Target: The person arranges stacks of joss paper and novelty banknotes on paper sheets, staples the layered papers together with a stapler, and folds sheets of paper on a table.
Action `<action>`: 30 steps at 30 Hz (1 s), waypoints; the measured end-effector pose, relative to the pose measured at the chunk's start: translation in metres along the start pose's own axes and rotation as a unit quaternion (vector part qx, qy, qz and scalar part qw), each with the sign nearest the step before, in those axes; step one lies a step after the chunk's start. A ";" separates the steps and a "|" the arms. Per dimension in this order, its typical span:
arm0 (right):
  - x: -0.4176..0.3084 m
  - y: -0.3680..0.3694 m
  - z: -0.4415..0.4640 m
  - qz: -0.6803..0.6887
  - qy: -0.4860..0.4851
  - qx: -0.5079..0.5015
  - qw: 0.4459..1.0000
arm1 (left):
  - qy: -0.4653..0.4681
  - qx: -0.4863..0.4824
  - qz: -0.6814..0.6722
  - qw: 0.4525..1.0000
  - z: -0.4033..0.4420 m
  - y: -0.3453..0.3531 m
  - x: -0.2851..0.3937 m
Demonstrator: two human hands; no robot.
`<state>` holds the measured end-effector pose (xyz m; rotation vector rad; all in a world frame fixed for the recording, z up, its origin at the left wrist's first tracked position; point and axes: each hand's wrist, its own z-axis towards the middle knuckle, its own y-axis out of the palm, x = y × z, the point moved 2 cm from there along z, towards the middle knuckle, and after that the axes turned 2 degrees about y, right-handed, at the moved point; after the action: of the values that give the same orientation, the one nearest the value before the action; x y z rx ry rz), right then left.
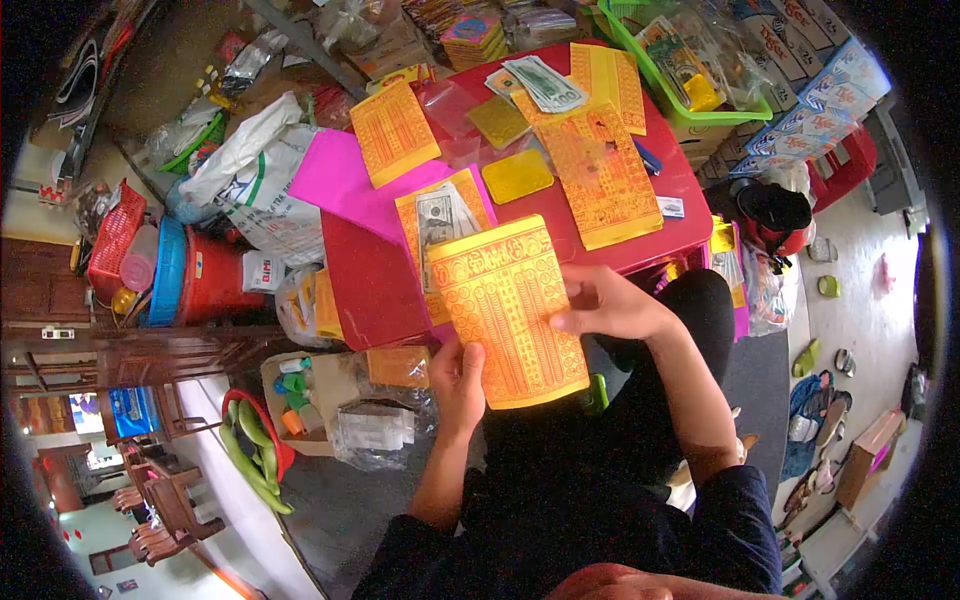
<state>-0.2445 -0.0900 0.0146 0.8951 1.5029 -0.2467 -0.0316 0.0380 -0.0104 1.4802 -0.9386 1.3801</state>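
Observation:
A stack of yellow joss paper (pixel 515 315) printed in red is held up in front of me, above my lap. My left hand (pixel 460 385) grips its lower left edge, thumb on the front. At the right edge, my right hand (pixel 610 310) pinches it between thumb and fingers. Just behind it on the red table (pixel 375 290) lies another printed sheet with grey banknote-like paper (pixel 440 220) on top. Further back are a bright pink sheet (pixel 345 185), a yellow printed stack (pixel 393 132), a gold packet (pixel 518 177) and a larger printed pile (pixel 605 185).
A green basket (pixel 690 105) of packets stands at the back right, near stacked beer cartons (pixel 800 110). To the left are a white sack (pixel 265 195) and a red bucket (pixel 215 270). A cardboard box (pixel 290 385) and long green gourds (pixel 250 440) sit lower left.

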 end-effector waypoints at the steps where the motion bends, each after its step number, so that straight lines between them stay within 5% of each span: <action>1: 0.003 -0.003 -0.001 -0.010 0.013 -0.013 1.000 | 0.003 -0.006 0.006 1.000 -0.001 -0.001 -0.001; 30: -0.005 -0.008 -0.005 0.006 -0.039 0.090 0.995 | 0.044 0.001 0.031 0.999 0.007 0.010 0.013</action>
<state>-0.2534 -0.0940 0.0170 1.0250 1.4192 -0.4089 -0.0372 0.0282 0.0036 1.3909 -0.9337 1.4795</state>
